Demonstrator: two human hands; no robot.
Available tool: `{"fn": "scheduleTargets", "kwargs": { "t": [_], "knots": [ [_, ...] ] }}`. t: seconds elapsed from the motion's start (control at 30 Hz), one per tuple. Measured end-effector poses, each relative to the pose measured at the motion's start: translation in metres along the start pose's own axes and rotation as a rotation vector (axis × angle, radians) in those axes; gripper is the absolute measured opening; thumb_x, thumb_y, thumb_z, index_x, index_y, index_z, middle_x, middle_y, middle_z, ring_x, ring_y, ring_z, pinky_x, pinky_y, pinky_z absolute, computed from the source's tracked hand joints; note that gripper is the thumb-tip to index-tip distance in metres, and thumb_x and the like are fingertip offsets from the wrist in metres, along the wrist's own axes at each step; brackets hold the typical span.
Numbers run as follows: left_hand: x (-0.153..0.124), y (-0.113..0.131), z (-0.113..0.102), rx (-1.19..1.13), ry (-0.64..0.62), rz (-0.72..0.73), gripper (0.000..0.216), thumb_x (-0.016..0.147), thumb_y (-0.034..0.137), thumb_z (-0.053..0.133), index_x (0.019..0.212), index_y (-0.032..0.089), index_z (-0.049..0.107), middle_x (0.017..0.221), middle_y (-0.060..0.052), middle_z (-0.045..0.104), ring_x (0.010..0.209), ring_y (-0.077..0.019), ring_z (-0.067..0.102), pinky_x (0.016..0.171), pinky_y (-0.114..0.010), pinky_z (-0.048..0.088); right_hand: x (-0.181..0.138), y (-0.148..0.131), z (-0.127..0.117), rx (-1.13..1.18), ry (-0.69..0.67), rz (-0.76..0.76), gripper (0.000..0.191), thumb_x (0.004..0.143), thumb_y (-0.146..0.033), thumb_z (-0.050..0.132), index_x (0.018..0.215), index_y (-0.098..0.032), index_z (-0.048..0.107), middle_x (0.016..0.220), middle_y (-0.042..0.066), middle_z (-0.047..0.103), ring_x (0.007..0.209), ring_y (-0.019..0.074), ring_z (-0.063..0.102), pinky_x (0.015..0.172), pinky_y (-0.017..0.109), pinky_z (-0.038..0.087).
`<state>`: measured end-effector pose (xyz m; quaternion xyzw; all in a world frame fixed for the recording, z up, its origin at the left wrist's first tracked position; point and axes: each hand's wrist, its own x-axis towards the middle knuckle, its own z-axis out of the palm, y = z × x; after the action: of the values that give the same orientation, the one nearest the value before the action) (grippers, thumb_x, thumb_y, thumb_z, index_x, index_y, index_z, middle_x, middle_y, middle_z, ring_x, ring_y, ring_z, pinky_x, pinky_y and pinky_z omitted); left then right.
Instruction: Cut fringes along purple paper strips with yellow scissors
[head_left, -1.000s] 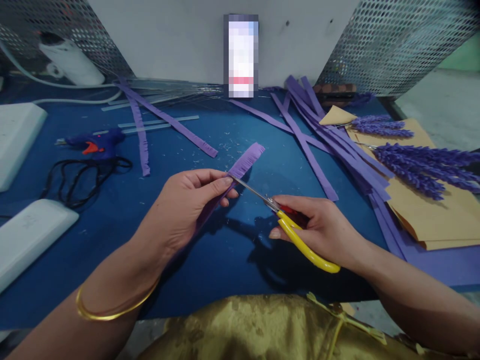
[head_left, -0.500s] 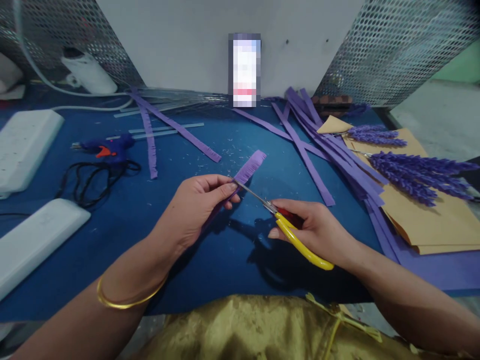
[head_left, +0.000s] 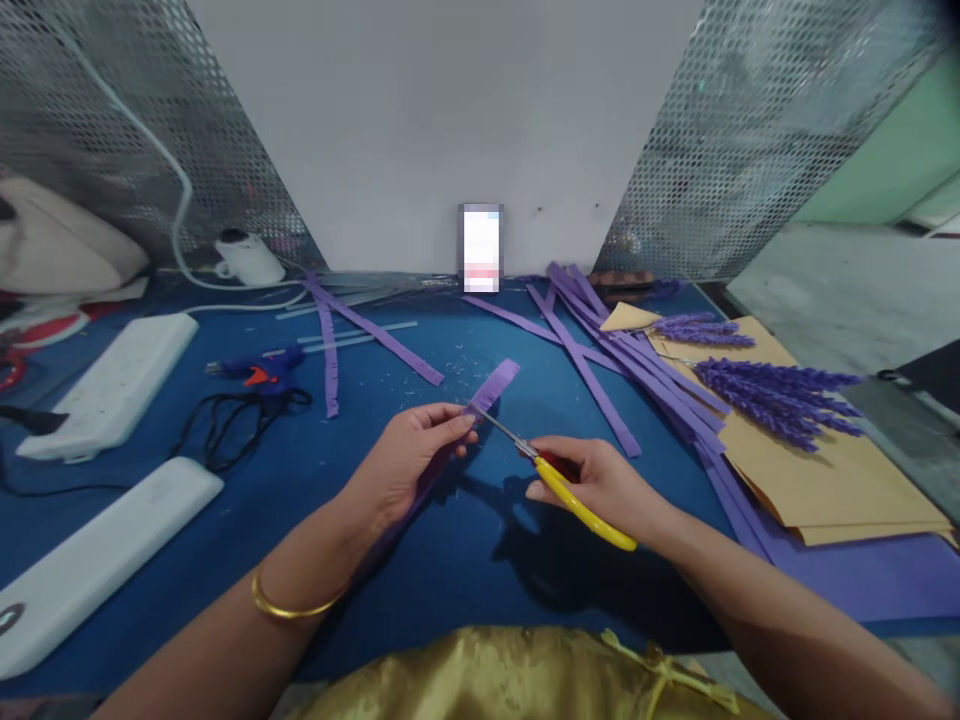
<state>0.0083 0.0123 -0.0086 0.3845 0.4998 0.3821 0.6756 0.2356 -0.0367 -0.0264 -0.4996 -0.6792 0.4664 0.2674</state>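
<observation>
My left hand [head_left: 420, 450] pinches a purple paper strip [head_left: 496, 384] between thumb and fingers. The strip's free end points up and away, its edge cut into a fringe, while the rest trails below the hand. My right hand [head_left: 600, 480] is closed around yellow-handled scissors [head_left: 589, 508]. Their blades reach the strip right beside my left thumb, and at this size I cannot tell how far apart they stand. A fringed purple strip [head_left: 331, 370] and a plain purple strip [head_left: 390, 345] lie on the blue table [head_left: 247, 570] beyond my left hand.
Left of me are a blue glue gun [head_left: 274, 370] with a coiled black cord, a power strip [head_left: 112, 385] and a long white case [head_left: 105, 560]. On the right lie a bundle of purple strips [head_left: 645, 360], brown paper [head_left: 840, 490] and purple lavender stems [head_left: 780, 395]. A phone [head_left: 481, 248] leans against the back panel.
The head view has tilted up and shifted, so everything sits lower and looks smaller. Both hands keep their grips, with the scissors still at the strip's edge.
</observation>
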Motion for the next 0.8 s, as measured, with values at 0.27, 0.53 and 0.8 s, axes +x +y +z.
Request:
{"fn": "scheduleTargets", "kwargs": {
  "t": [0.27, 0.53, 0.8],
  "knots": [
    [-0.002, 0.016, -0.002, 0.140, 0.035, 0.078, 0.024, 0.066, 0.031, 0.086, 0.082, 0.017, 0.076, 0.071, -0.001, 0.072, 0.063, -0.0102, 0.058, 0.062, -0.021, 0.044, 0.006, 0.005, -0.006, 0.000, 0.086, -0.039, 0.022, 0.083, -0.040, 0.069, 0.091, -0.019, 0.069, 0.071, -0.004, 0.049, 0.062, 0.0127, 0.040, 0.058, 0.024, 0.037],
    [-0.002, 0.018, -0.023, 0.287, 0.049, 0.111, 0.031, 0.064, 0.038, 0.084, 0.086, 0.017, 0.076, 0.071, -0.002, 0.073, 0.061, -0.0136, 0.058, 0.064, -0.026, 0.043, 0.011, 0.014, -0.009, -0.003, 0.151, -0.042, 0.026, 0.082, -0.040, 0.070, 0.096, -0.018, 0.071, 0.072, -0.003, 0.050, 0.063, 0.0127, 0.040, 0.058, 0.024, 0.037],
    [-0.020, 0.031, -0.046, 0.820, 0.331, 0.417, 0.014, 0.079, 0.035, 0.070, 0.073, 0.028, 0.079, 0.079, -0.005, 0.076, 0.075, -0.0247, 0.064, 0.065, -0.028, 0.041, 0.006, 0.002, -0.006, 0.029, 0.155, -0.003, 0.034, 0.082, -0.046, 0.070, 0.098, -0.016, 0.070, 0.070, -0.004, 0.045, 0.063, 0.0125, 0.039, 0.057, 0.025, 0.036]
  ]
}}
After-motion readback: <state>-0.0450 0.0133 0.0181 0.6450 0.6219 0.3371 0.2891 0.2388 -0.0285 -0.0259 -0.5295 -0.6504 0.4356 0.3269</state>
